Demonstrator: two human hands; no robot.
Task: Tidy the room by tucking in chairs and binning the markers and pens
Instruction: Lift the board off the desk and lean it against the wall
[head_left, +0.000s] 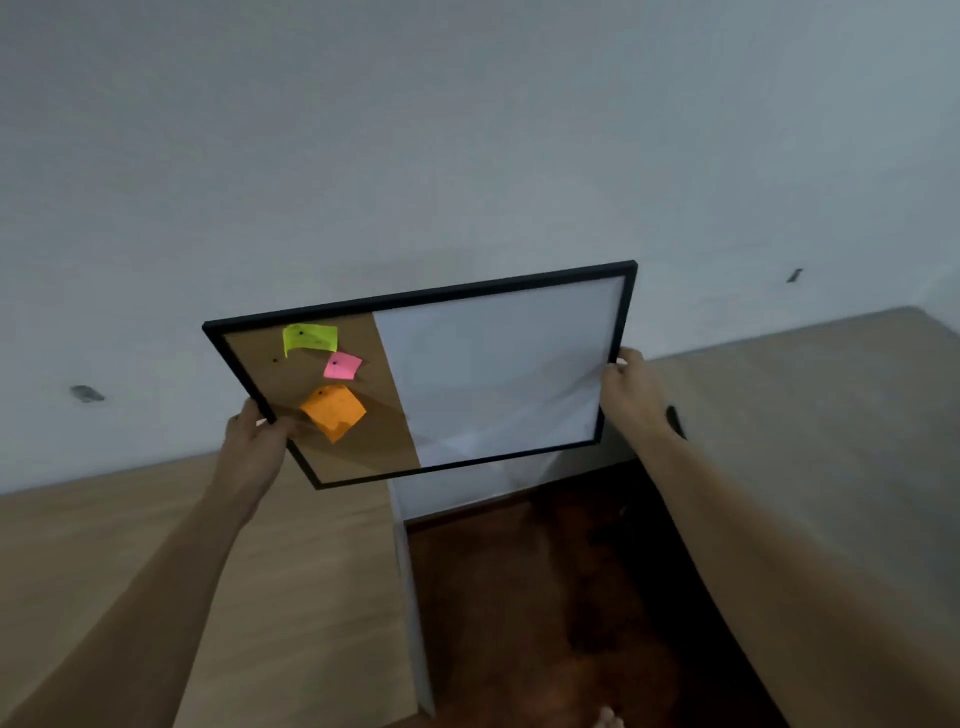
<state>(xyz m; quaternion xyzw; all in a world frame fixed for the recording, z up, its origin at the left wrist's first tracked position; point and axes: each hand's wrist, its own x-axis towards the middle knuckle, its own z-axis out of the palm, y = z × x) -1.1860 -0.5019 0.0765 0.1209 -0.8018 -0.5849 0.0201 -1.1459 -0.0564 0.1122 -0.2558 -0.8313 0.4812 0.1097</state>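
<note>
- Between both hands, a black-framed board (498, 364), half cork, half whiteboard, hangs tilted before the wall (467, 130).
- Left hand (254, 436) holds its lower left edge; right hand (631, 387) holds the right edge, each grip closed on the frame.
- Three pinned notes, green (310, 338), pink (342, 366) and orange (333, 410); any writing is unreadable.
- Below, two wooden counters (311, 571) flank dark floor (545, 597).

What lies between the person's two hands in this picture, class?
In the head view, a black-framed board, half cork and half whiteboard, spans from the left hand to the right hand. Green, pink and orange sticky notes are pinned on its cork side.

Dark marker (675, 421) flat on the right desk (831, 415), partly hidden.
</note>
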